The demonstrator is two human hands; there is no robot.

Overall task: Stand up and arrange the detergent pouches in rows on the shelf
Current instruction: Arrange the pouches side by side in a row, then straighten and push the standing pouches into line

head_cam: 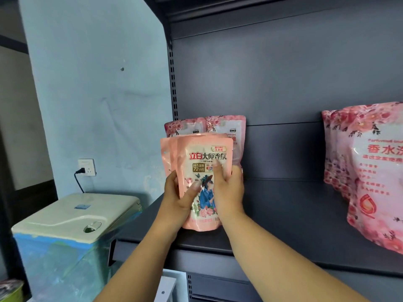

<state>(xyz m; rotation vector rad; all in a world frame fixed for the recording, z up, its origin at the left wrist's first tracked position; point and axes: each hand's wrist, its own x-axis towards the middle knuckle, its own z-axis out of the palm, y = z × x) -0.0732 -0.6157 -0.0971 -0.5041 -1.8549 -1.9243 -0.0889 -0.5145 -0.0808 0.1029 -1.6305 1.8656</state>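
- My left hand and right hand are both closed around a small bunch of salmon-pink detergent pouches. My left thumb lies across the front face, and my right fingers wrap the right edge. I count at least three pouches by their staggered tops, though there may be more hidden behind.
- The bunch stands upright with its bottom edge touching or just above the shelf, near the front-left corner. I cannot tell whether its weight is on the shelf yet.
- These pouches look soft and glossy. If I let go of both sides at once, I expect them to fan out and flop forward over the front edge, which is close by.
- The tops are uneven, so the ones at the back may be sitting askew. Unless I square them up, the row will come out crooked.
- Two rose-printed pouches stand just behind, against the back panel at the left end. Pushing my bunch back too hard could knock them flat or wedge them against the left upright.
- The left side of the shelf is open. A pouch sliding that way could drop towards the lidded bin below.
- The large pink bags near the right end are well apart and not at risk.
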